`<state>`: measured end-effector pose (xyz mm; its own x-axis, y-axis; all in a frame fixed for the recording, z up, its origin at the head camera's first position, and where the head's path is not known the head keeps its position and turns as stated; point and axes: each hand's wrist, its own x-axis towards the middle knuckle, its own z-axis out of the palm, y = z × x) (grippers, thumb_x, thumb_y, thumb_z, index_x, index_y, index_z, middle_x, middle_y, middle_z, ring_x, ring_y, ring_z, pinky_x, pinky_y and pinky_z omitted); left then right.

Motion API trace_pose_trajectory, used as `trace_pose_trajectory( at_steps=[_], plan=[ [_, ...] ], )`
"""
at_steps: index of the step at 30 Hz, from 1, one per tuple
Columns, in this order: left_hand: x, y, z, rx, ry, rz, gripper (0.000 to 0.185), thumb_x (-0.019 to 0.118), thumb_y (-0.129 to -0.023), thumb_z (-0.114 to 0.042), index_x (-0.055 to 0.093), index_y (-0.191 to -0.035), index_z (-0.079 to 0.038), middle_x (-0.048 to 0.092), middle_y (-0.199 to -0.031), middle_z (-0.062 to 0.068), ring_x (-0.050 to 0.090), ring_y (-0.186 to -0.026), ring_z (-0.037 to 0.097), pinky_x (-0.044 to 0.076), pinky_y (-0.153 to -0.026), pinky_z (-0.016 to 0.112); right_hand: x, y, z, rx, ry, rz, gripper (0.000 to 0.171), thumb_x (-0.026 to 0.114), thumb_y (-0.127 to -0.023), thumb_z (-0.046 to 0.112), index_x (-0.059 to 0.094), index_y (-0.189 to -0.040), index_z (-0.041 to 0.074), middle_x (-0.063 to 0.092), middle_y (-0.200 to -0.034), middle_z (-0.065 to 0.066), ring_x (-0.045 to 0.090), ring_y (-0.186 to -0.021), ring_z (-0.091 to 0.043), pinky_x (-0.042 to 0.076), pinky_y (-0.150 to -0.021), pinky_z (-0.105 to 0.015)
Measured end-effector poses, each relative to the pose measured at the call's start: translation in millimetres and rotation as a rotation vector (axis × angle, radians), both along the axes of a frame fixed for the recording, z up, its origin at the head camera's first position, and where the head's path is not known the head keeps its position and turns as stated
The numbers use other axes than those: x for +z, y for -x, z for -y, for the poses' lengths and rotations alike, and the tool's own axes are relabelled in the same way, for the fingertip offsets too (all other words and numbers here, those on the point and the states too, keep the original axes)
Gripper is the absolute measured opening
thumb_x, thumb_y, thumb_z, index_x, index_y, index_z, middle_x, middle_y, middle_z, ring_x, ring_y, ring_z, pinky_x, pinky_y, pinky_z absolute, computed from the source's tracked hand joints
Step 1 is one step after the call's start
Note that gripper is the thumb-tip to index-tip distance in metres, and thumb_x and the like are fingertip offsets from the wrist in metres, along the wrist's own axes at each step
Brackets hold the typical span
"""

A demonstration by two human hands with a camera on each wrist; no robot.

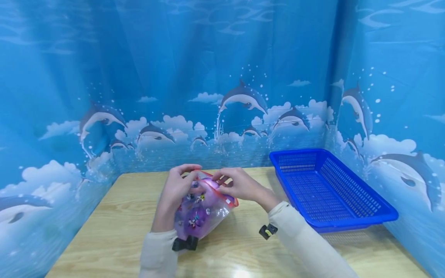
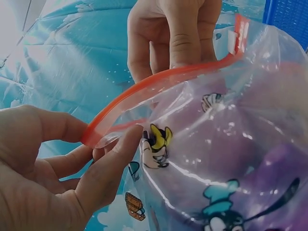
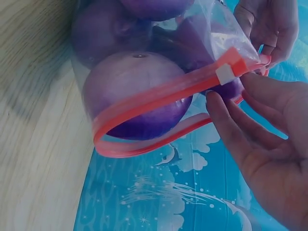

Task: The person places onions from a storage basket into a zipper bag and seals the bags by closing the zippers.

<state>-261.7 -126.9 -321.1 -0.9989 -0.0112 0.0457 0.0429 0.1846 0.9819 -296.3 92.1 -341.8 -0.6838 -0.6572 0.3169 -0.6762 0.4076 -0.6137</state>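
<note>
A clear zip bag (image 1: 216,217) printed with small cartoon figures stands tilted on the table, its red-edged mouth parted. Inside are several shiny purple balls (image 3: 137,89), seen best in the right wrist view. My left hand (image 1: 174,188) pinches one end of the red rim between thumb and fingers. On the other side of the mouth, my right hand (image 1: 240,185) pinches the red rim (image 3: 159,98) close to a white zip slider (image 3: 224,74). The bag's lower part is partly hidden behind my left wrist in the head view.
A blue perforated plastic basket (image 1: 286,178) stands at the right of the wooden table (image 1: 114,231). Blue curtains (image 1: 174,69) printed with dolphins hang behind the table and along its sides. Each wrist carries a small black device (image 1: 268,231).
</note>
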Motion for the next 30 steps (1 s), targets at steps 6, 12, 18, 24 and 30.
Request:
trace_pose_trajectory(
  at_steps=[6,12,18,24,30],
  plan=[
    [1.7,-0.3,-1,0.005,0.002,0.014,0.029,0.054,-0.105,-0.012,0.067,-0.130,-0.004,0.055,-0.127,0.019,0.069,-0.075,0.020,0.068,-0.072,0.033,1.7,-3.0,0,0.013,-0.042,-0.028,0.026,0.071,-0.095,0.005,0.072,-0.122,0.006,0.075,-0.120,-0.011,0.074,-0.104,-0.021,0.063,-0.083,-0.019],
    [3.6,-1.7,1,0.007,-0.006,0.018,0.029,0.055,-0.105,-0.013,0.067,-0.130,-0.005,0.055,-0.129,0.021,0.070,-0.081,0.021,0.068,-0.073,0.033,9.9,-2.3,-9,0.028,-0.052,-0.042,0.025,0.070,-0.097,0.006,0.073,-0.121,0.008,0.076,-0.118,-0.010,0.074,-0.104,-0.021,0.065,-0.085,-0.025],
    [5.6,-4.5,4,-0.008,-0.034,0.016,0.029,0.055,-0.105,-0.012,0.067,-0.131,-0.006,0.053,-0.131,0.021,0.070,-0.089,0.024,0.068,-0.076,0.035,20.2,4.7,-24,-0.026,0.005,-0.138,0.020,0.070,-0.095,0.003,0.075,-0.114,0.006,0.077,-0.110,-0.012,0.074,-0.095,-0.020,0.066,-0.081,-0.029],
    [7.7,-7.5,6,-0.042,-0.048,-0.001,0.029,0.053,-0.106,-0.011,0.066,-0.132,-0.004,0.053,-0.135,0.021,0.069,-0.091,0.024,0.068,-0.077,0.036,25.7,10.9,-30,-0.012,-0.058,-0.221,0.028,0.068,-0.093,-0.006,0.073,-0.118,0.007,0.074,-0.116,-0.013,0.073,-0.102,-0.025,0.065,-0.085,-0.029],
    [10.5,-11.0,7,-0.057,-0.071,-0.032,0.030,0.051,-0.106,-0.007,0.065,-0.132,-0.003,0.054,-0.136,0.018,0.066,-0.098,0.027,0.068,-0.078,0.037,30.1,9.6,-30,0.042,-0.109,-0.208,0.033,0.068,-0.093,-0.007,0.072,-0.121,0.010,0.072,-0.121,-0.008,0.069,-0.112,-0.026,0.065,-0.086,-0.024]
  ],
)
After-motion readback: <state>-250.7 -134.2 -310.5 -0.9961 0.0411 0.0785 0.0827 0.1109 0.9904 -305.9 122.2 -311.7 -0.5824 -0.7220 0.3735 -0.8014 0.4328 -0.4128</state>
